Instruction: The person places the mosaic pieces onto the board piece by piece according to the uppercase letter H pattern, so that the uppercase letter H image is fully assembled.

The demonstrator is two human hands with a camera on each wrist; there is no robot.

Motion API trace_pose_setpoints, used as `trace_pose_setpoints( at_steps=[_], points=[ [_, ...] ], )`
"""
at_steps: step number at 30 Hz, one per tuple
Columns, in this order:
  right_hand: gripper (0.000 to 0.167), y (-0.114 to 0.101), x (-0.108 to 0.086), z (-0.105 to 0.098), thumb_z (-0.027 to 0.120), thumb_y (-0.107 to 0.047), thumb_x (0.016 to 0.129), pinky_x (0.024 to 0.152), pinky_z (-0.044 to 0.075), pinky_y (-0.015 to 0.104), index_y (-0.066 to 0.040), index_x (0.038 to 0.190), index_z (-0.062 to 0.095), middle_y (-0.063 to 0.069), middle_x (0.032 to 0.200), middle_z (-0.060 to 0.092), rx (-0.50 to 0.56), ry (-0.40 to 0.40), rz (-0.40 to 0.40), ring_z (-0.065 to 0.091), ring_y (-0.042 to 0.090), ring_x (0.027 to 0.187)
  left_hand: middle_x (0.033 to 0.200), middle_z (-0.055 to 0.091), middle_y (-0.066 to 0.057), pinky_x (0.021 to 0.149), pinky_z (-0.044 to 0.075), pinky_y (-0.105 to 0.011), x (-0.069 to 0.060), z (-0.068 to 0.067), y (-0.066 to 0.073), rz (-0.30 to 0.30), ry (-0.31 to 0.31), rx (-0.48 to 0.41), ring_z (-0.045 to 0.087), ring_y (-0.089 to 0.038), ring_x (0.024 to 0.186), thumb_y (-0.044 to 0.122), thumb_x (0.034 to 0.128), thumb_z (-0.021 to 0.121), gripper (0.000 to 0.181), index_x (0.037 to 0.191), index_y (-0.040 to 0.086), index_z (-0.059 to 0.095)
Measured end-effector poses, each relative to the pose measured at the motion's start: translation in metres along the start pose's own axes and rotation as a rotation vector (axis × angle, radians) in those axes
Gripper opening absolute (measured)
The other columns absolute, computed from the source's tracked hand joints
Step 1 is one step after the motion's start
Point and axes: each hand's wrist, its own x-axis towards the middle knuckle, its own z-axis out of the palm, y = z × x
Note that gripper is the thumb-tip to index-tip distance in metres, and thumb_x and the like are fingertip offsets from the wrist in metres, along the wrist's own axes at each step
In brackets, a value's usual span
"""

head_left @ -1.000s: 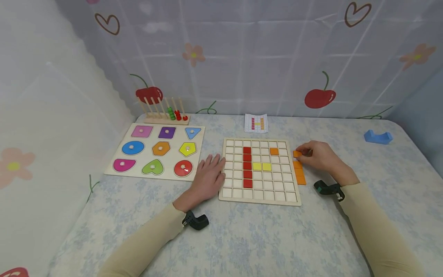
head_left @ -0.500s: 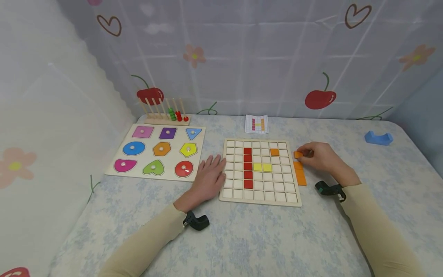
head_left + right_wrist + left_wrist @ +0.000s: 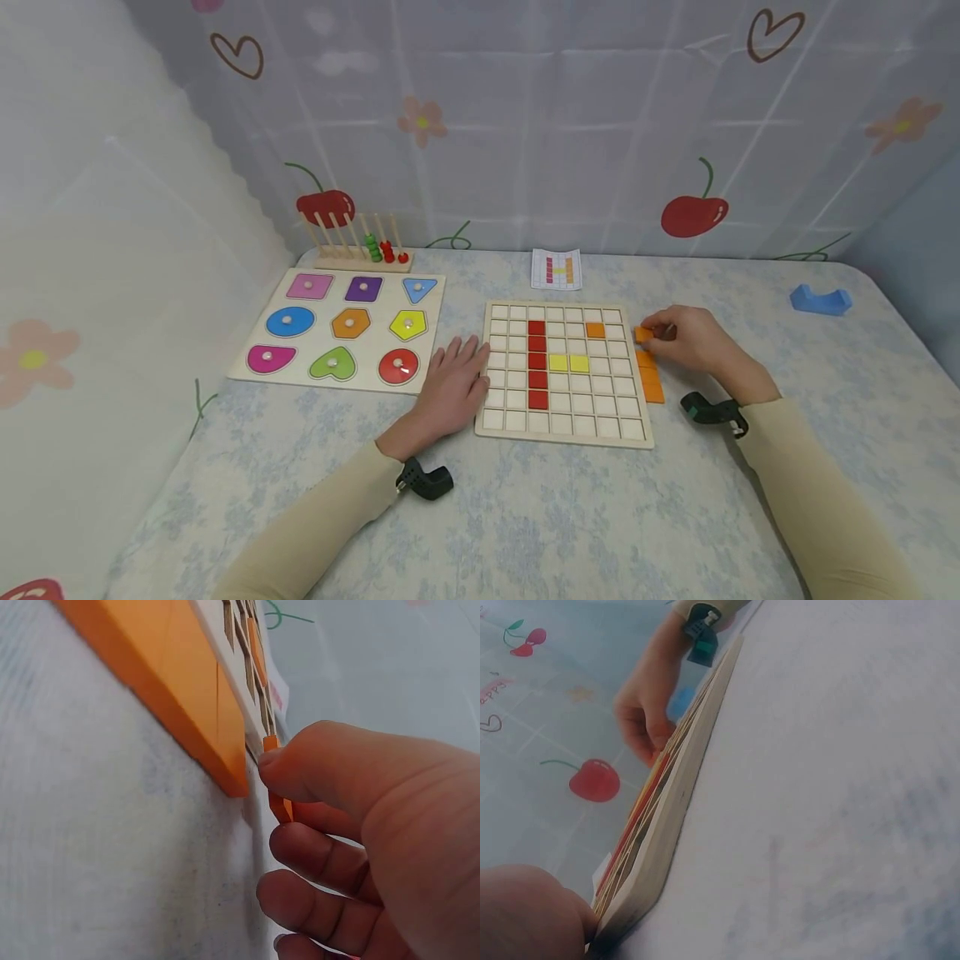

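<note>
My right hand (image 3: 688, 335) pinches an orange square tile (image 3: 278, 802) between thumb and fingers, just off the right edge of a wooden grid board (image 3: 517, 421). Below it, several more orange tiles (image 3: 650, 379) lie in a column along that edge. With fingers spread and straight, my left hand (image 3: 452, 387) rests at the board's left edge. The board holds a column of red tiles (image 3: 537, 361), two yellow tiles (image 3: 568, 363) beside it and one orange tile (image 3: 595, 331) at upper right. In the left wrist view part of the left hand (image 3: 532, 911) touches the board's edge.
A small pattern card (image 3: 556, 269) lies behind the board. To the left is a shape puzzle (image 3: 341, 325) with knobbed pieces, and behind it a bead stand (image 3: 363, 254) with pegs. A blue holder (image 3: 821, 299) sits at the far right of the table.
The right hand keeps its pinch on the orange tile and shifts only very slightly. The left hand stays at the board's edge.
</note>
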Motion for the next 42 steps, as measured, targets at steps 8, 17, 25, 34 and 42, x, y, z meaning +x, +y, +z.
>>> trace_pose_setpoints(
  at_steps=[8,17,25,34,42],
  points=[
    [0.032,-0.012,0.0,-0.002,0.075,-0.015,0.09,0.066,0.049,0.03,0.005,0.115,0.073,0.016,0.097,0.068,-0.005,0.001,-0.022,0.057,0.022,0.079,0.164,0.035,-0.019,0.125,0.016,-0.063,0.0,-0.001,0.0,-0.004,-0.007,0.008,0.022,-0.042,0.157,0.024,0.1044,0.045,0.054,0.155,0.004,0.043],
    [0.034,-0.032,0.003,0.003,0.076,-0.016,0.088,0.066,0.048,0.029,0.004,0.116,0.073,0.015,0.096,0.068,0.014,-0.031,-0.046,0.056,0.021,0.078,0.164,0.035,-0.019,0.125,0.016,-0.063,0.0,0.0,0.0,-0.009,-0.005,0.006,0.021,-0.042,0.157,0.024,0.1043,0.044,0.054,0.155,0.004,0.042],
    [0.033,-0.04,0.004,0.01,0.077,-0.015,0.089,0.062,0.047,0.027,0.002,0.117,0.073,0.013,0.096,0.068,0.0,-0.033,-0.08,0.055,0.019,0.074,0.165,0.034,-0.018,0.125,0.016,-0.063,0.0,0.0,0.0,-0.014,-0.011,0.003,0.021,-0.042,0.157,0.023,0.1044,0.045,0.054,0.155,0.005,0.042],
    [0.034,-0.048,0.005,0.021,0.076,-0.014,0.089,0.066,0.042,0.028,0.002,0.118,0.074,0.009,0.089,0.066,-0.001,-0.035,-0.117,0.051,0.017,0.073,0.164,0.035,-0.019,0.124,0.017,-0.063,0.0,0.001,0.0,-0.009,-0.002,-0.003,0.021,-0.042,0.157,0.024,0.1043,0.045,0.054,0.155,0.004,0.043],
    [0.036,-0.049,0.006,0.023,0.074,-0.013,0.089,0.071,0.045,0.032,0.003,0.121,0.072,0.01,0.094,0.068,-0.003,-0.047,-0.117,0.053,0.019,0.078,0.165,0.034,-0.018,0.125,0.016,-0.063,0.0,0.0,0.0,-0.014,-0.016,0.004,0.021,-0.042,0.157,0.023,0.1047,0.045,0.054,0.156,0.005,0.042]
  ],
)
